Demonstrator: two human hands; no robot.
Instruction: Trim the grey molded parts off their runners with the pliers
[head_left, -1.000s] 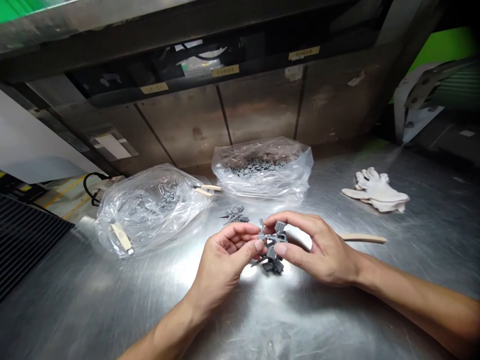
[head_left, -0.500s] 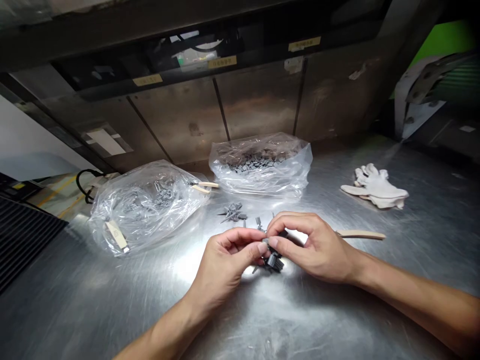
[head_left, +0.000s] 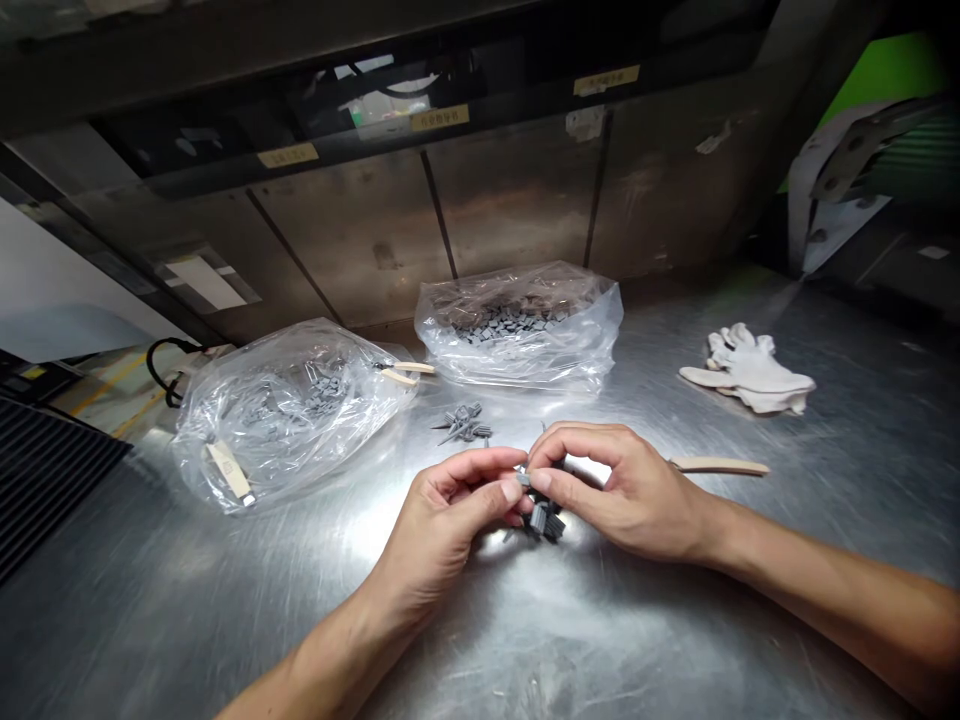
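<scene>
My left hand [head_left: 442,525] and my right hand [head_left: 615,490] meet over the steel bench [head_left: 675,620], fingertips pinched together on a small grey plastic sprue of parts [head_left: 541,515]. Most of the sprue is hidden by my fingers; a dark cluster of it shows just below them. A second loose grey sprue [head_left: 465,424] lies on the bench beyond my left hand.
Two clear plastic bags of small grey pieces lie behind: one at left [head_left: 289,405], one at centre back [head_left: 521,325]. White gloves [head_left: 750,368] rest at right. A flat pale stick [head_left: 718,465] lies beside my right hand. A metal back panel rises behind the bags.
My fingers have closed tighter around the grey sprue, hiding more of it, and both hands sit slightly lower and nearer each other.
</scene>
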